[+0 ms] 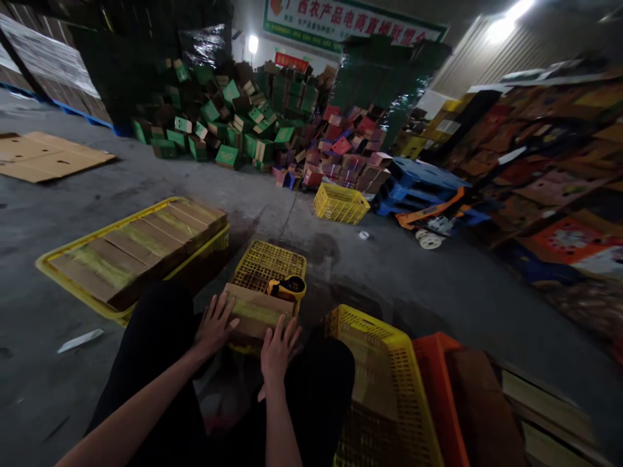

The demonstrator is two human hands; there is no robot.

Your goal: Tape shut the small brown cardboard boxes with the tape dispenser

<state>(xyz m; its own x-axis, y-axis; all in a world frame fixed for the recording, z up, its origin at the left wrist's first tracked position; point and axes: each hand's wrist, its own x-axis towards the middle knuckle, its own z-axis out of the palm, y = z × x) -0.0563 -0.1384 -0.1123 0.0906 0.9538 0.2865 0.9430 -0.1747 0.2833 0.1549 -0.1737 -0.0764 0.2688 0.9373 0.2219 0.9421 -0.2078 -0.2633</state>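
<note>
In front of my knees a taped cardboard box [257, 311] lies on an upturned yellow crate [267, 259]. My left hand [215, 324] rests on the box's left end with its fingers stretched out. At the right end, my right hand [280, 349] lies against the near edge, fingers apart. Just behind the box, on the same crate, sits a yellow tape dispenser [282, 289], apart from both hands. Left of my leg stands a long yellow crate [53, 259] holding several taped cardboard boxes [146, 243] in a row.
Right of my knee is a yellow crate [406, 350] with cardboard inside, beside an orange crate [435, 363]. Farther off are a small yellow crate [341, 204], a pallet jack [433, 211], blue pallets [418, 175] and heaped green boxes [226, 155]. Flat cardboard [48, 155] lies at left.
</note>
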